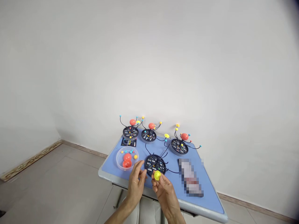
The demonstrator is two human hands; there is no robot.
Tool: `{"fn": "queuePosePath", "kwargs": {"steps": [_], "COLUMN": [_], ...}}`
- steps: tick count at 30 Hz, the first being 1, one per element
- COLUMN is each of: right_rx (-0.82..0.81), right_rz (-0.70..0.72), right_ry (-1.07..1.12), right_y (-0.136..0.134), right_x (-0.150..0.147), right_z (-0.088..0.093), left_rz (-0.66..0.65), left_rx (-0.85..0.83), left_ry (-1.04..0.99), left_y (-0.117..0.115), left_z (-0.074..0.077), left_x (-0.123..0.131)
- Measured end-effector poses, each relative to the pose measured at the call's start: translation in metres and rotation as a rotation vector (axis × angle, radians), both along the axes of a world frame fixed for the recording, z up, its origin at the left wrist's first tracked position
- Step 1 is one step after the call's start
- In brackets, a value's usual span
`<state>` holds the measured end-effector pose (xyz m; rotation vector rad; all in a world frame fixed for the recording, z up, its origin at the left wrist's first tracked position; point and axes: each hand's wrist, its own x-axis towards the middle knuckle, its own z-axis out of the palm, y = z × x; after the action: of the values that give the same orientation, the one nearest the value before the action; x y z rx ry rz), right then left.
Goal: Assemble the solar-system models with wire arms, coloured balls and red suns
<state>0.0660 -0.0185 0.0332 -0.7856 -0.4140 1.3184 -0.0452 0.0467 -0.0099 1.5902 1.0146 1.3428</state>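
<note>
My right hand [165, 192] pinches a yellow ball [157, 175] between thumb and fingers, just over the front edge of a round black base [153, 165]. Thin black wire arms rise from this base, and no balls show on them. My left hand [137, 183] is beside the base's left edge, with thumb and fingers apart and nothing visible in them. To its left stands a clear plastic bowl [121, 158] holding a red ball [127, 163], a second red ball [127, 156], and small yellow and blue beads.
Three similar black-based wire models with red and small coloured balls [179, 146] stand along the back of the blue table [207, 199], which has a grey rim. A dark card [128, 142] lies behind the bowl. A blurred packet [189, 177] lies at right.
</note>
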Motion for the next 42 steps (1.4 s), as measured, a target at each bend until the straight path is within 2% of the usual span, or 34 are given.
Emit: {"fn": "queuePosePath", "kwargs": {"steps": [2,5,9,12,14,17,20,23,33,42], "right_rx": [0.0,0.018,0.015,-0.009,-0.051,-0.095,-0.067,-0.027,-0.041,-0.025], "right_rz": [-0.01,-0.062,-0.243,-0.297,-0.249,-0.17,-0.177,-0.133,-0.105,-0.073], "right_ry": [0.019,0.04,0.052,-0.012,-0.078,-0.213,-0.352,-0.398,-0.38,-0.643], "right_y": [-0.002,-0.021,-0.056,-0.067,-0.061,-0.039,-0.014,0.006,0.03,0.038], "right_x": [0.0,0.009,0.042,0.059,0.057,0.038,0.018,0.009,0.002,0.004], "right_z": [-0.005,-0.019,-0.043,-0.047,-0.04,-0.015,0.011,0.023,0.012,0.012], "left_rz": [-0.051,-0.104,-0.122,-0.13,-0.141,-0.172,-0.2,-0.215,-0.228,-0.228], "left_rx": [-0.015,-0.029,-0.055,-0.089,-0.116,-0.138,-0.125,-0.088,0.021,0.061], "left_ry": [-0.029,-0.065,-0.091,-0.113,-0.127,-0.131,-0.129,-0.159,-0.189,-0.233], "left_y": [0.004,0.007,0.009,0.01,0.011,0.011,0.011,0.013,0.018,0.022], "left_z": [0.001,0.003,0.002,0.0,-0.001,0.001,0.004,0.004,-0.001,-0.009], "left_x": [0.003,0.005,0.006,0.006,0.006,0.005,0.005,0.005,0.005,0.009]}}
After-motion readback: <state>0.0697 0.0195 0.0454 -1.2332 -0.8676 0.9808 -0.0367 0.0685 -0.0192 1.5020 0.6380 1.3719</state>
